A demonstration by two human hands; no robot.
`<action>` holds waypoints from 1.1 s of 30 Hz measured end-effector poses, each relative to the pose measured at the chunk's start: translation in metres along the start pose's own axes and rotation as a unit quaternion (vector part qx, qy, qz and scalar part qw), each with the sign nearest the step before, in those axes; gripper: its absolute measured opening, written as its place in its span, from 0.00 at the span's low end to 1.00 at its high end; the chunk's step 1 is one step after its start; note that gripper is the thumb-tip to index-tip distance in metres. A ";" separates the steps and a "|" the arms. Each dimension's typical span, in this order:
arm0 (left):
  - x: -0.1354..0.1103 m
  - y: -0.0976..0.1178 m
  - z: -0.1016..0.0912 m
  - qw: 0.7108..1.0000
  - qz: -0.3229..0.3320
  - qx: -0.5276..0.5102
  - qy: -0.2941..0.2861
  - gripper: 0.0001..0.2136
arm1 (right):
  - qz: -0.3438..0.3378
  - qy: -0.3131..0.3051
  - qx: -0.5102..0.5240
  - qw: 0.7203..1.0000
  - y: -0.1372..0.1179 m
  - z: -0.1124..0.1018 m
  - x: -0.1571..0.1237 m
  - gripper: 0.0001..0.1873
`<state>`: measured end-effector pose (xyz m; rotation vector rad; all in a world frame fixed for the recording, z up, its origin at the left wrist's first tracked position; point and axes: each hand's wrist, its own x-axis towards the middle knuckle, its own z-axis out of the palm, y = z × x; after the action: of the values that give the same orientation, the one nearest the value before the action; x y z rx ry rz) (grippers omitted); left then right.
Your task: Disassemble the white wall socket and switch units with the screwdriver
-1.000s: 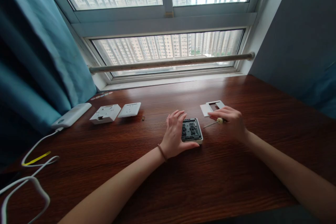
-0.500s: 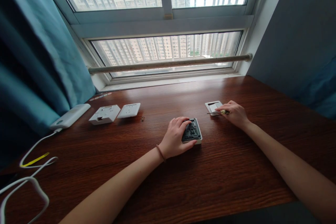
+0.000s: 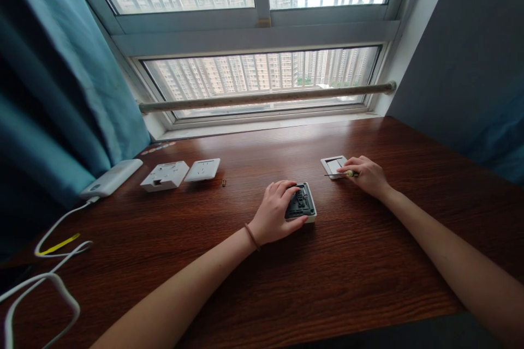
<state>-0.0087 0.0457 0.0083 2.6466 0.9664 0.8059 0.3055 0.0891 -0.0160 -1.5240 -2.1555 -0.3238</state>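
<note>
My left hand is closed around a square wall switch body, its thumb on the near edge and its fingers over the far-left side. The body has a dark grey inner face and a white rim, and lies flat on the table; part of it is hidden under the hand. My right hand grips a small screwdriver with a pale yellow and dark handle. Its thin shaft points left across a white switch cover, and the fingers hide the cover's right part.
At the left lie a white mounting box, a white socket panel and small brass-coloured screws. A white power bank with a white cable and a yellow strip are farther left. Beyond the wooden table is a window.
Both hands keep their holds, and the screwdriver stays over the switch cover. The view has shifted slightly; nothing else has visibly moved.
</note>
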 end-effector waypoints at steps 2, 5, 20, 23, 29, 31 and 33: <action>0.000 0.000 0.000 1.000 0.000 -0.003 0.003 0.26 | -0.002 0.000 0.000 1.000 0.001 0.001 0.000 0.10; 0.000 0.000 0.000 1.000 -0.001 -0.002 0.003 0.25 | -0.003 -0.003 0.000 1.000 0.002 0.001 0.000 0.10; 0.004 -0.001 -0.008 0.999 -0.015 -0.041 -0.003 0.21 | -0.031 0.092 -0.111 0.989 -0.053 -0.031 -0.004 0.13; 0.009 0.002 -0.020 0.990 -0.042 -0.129 0.039 0.14 | -0.074 0.145 -0.115 0.980 -0.079 -0.043 -0.006 0.14; 0.012 0.026 -0.037 0.894 -0.157 -0.417 -0.042 0.16 | -0.162 0.183 -0.048 0.969 -0.140 -0.042 -0.015 0.30; 0.010 0.030 -0.036 0.820 -0.192 -0.529 -0.105 0.17 | -0.165 0.183 -0.018 0.969 -0.152 -0.039 -0.015 0.29; 0.008 0.031 -0.033 0.759 -0.209 -0.602 -0.130 0.15 | -0.170 0.195 -0.010 0.966 -0.158 -0.037 -0.012 0.25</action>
<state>-0.0052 0.0279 0.0504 1.2943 0.5710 0.5880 0.1703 0.0069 0.0229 -0.9875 -2.0823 -0.7003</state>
